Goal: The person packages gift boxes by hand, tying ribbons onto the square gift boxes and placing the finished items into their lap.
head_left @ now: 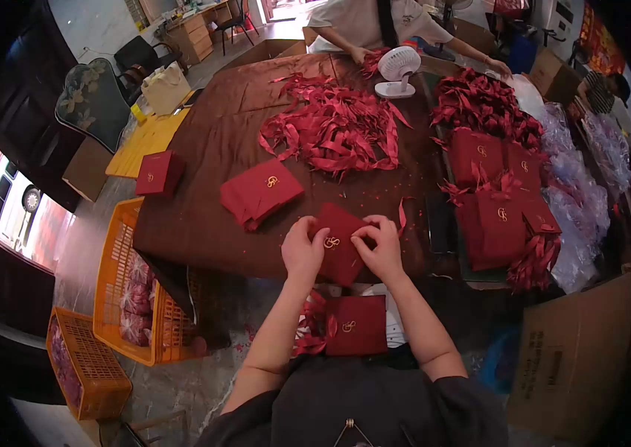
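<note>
A flat dark red gift bag (pixel 341 222) with a gold logo is held up at the front edge of the table. My left hand (pixel 303 249) grips its left side, thumb lying near the logo. On the opposite side my right hand (pixel 381 246) pinches the edge between thumb and fingertips. Another red bag (pixel 356 328) rests on my lap, with red ribbons (pixel 311 328) beside it. Beyond my left hand lies a pile of red bags (pixel 263 190). A large tangle of red ribbons (pixel 330 123) spreads over the middle of the table.
A brown cloth (pixel 204 134) covers the table. On the right are stacked bags (pixel 500 227), more ribbons (pixel 479 108) and clear plastic (pixel 572 216). A small fan (pixel 397 71) stands near a person (pixel 390 22) opposite. Orange crates (pixel 110 261) and a carton (pixel 572 357) flank me.
</note>
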A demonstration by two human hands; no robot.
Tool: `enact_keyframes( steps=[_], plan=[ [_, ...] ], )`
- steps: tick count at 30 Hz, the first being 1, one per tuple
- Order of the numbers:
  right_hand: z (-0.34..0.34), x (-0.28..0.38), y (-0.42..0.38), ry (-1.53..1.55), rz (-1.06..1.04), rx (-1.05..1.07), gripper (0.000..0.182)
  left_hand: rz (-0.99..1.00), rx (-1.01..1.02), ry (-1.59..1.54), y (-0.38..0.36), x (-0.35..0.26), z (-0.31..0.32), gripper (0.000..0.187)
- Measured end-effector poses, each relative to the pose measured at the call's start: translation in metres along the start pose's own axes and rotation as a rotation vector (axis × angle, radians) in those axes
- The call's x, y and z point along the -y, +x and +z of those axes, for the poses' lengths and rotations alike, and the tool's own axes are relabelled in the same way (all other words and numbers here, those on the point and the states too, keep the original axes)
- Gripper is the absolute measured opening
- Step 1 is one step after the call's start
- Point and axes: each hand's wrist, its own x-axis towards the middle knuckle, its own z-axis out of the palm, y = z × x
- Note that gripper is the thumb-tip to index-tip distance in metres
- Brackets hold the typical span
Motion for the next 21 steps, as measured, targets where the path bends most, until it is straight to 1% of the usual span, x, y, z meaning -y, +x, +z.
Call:
enact_keyframes(
  steps=[1, 2, 4, 5, 9, 11, 15, 17, 19, 21],
  plan=[
    [-0.005, 0.010, 0.004, -0.161, -0.033, -0.058, 0.009, -0.020, -0.014, -0.072, 0.001, 0.003, -0.001, 0.040],
    [-0.002, 0.012, 0.007, -0.160, -0.033, -0.057, 0.009, -0.044, 0.005, 0.009, 0.001, 0.005, -0.002, 0.036],
    [0.002, 0.015, 0.011, 0.049, -0.018, -0.061, 0.010, -0.074, 0.001, -0.030, -0.002, 0.004, -0.003, 0.034],
    [0.005, 0.018, 0.012, 0.105, 0.002, 0.021, 0.010, -0.104, -0.002, -0.069, -0.004, 0.003, -0.003, 0.032],
    [0.020, 0.029, 0.016, 0.165, 0.032, 0.060, 0.010, -0.156, -0.039, -0.177, -0.009, 0.000, 0.000, 0.028],
    [0.028, 0.026, 0.015, 0.144, -0.013, 0.047, 0.011, -0.220, 0.004, -0.306, -0.010, -0.001, 0.000, 0.029],
    [0.032, 0.030, 0.013, 0.064, -0.122, 0.009, 0.012, -0.174, -0.004, -0.388, -0.016, 0.005, 0.005, 0.027],
    [0.030, 0.033, 0.012, 0.066, -0.125, 0.014, 0.012, -0.069, -0.102, -0.395, -0.020, 0.011, 0.013, 0.028],
    [0.029, 0.034, 0.011, 0.067, -0.132, 0.018, 0.012, -0.071, -0.087, -0.403, -0.021, 0.001, 0.007, 0.028],
    [0.028, 0.035, 0.010, 0.138, -0.063, 0.033, 0.011, -0.074, -0.072, -0.407, -0.023, -0.007, 0.001, 0.029]
  ],
)
